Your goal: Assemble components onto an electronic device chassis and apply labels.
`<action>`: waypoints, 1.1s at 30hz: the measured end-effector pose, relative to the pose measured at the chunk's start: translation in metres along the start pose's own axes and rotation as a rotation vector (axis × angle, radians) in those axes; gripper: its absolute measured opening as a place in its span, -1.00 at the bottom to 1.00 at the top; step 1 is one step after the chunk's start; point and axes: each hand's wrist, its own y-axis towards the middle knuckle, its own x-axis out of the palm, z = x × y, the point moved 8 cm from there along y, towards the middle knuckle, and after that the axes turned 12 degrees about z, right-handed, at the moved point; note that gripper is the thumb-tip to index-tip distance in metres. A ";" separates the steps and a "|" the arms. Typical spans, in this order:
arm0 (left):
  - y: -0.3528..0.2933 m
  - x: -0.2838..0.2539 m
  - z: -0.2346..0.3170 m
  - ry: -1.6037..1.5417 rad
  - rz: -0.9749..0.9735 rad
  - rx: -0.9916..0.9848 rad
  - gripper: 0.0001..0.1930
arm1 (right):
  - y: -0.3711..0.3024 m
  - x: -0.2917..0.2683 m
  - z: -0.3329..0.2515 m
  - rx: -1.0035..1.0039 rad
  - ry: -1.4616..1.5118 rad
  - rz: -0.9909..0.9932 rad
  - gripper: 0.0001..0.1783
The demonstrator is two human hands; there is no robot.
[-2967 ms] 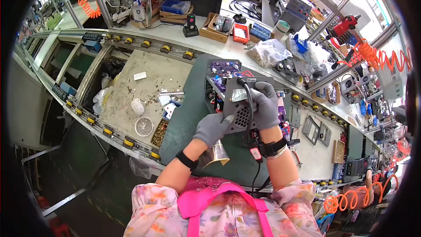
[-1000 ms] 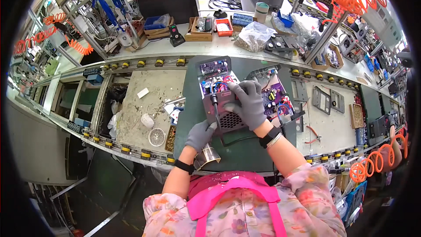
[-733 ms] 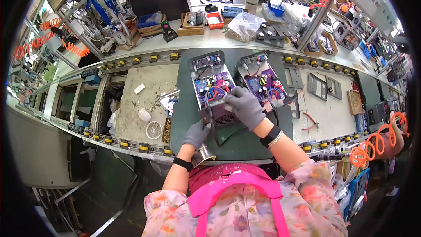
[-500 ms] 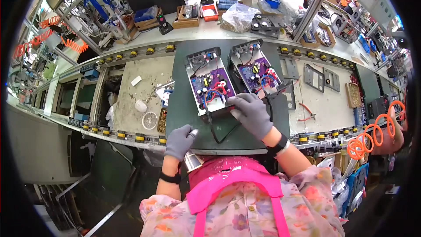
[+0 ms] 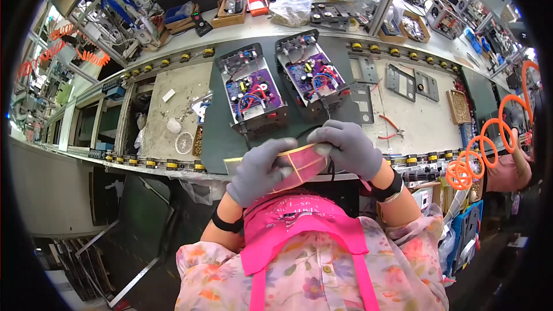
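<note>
Both my hands wear grey gloves and meet in front of my pink apron. A translucent strip with yellow edges and cross lines, perhaps a strip of clear labels, stretches between them. My left hand is closed around its left part, the end sticking out beyond the fingers. At its right end my right hand pinches the upper edge. Just beyond lie two open metal-cased devices, a left one and a right one, with purple circuit boards, red and blue wires and black cables. They rest on a dark green board.
Grey metal plates, red-handled pliers and a tray of small parts lie to the right. A round white dish is on the left. An orange coiled hose hangs at right, near another person's arm.
My right hand has left the corner of the left device and come to the strip. My left hand has lifted the strip from its hanging position. The view has shifted slightly.
</note>
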 end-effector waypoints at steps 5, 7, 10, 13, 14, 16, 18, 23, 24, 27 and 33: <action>-0.008 0.028 -0.011 -0.131 -0.066 -0.289 -0.69 | -0.020 -0.022 -0.018 -0.135 -0.049 0.303 -0.59; -0.007 0.035 -0.002 -0.142 -0.022 -0.256 -0.70 | -0.026 -0.020 -0.015 -0.094 0.122 0.271 -0.65; -0.005 0.044 0.012 -0.074 -0.007 -0.174 -0.70 | -0.031 -0.015 -0.003 0.000 0.145 0.138 -0.70; -0.001 0.049 0.017 -0.038 0.008 -0.167 -0.69 | -0.033 -0.019 0.002 0.040 0.211 0.121 -0.71; 0.001 0.050 0.019 -0.022 0.018 -0.152 -0.69 | -0.034 -0.018 0.006 0.086 0.264 0.099 -0.70; 0.002 0.053 0.019 -0.014 0.014 -0.159 -0.69 | -0.036 -0.018 0.007 0.093 0.266 0.085 -0.70; 0.002 0.056 0.019 -0.006 0.011 -0.170 -0.68 | -0.038 -0.018 0.009 0.098 0.270 0.078 -0.70; 0.002 0.058 0.011 -0.041 0.037 -0.269 -0.74 | -0.034 -0.019 0.003 -0.082 0.132 0.096 -0.74; 0.003 0.059 0.009 -0.032 0.040 -0.271 -0.74 | -0.033 -0.020 0.003 -0.090 0.132 0.094 -0.74; 0.005 0.059 0.008 -0.026 0.047 -0.227 -0.72 | -0.031 -0.021 0.006 -0.051 0.213 0.082 -0.72; 0.007 0.058 0.004 0.032 0.050 -0.256 -0.71 | -0.030 -0.012 0.008 -0.121 -0.106 -0.004 -0.68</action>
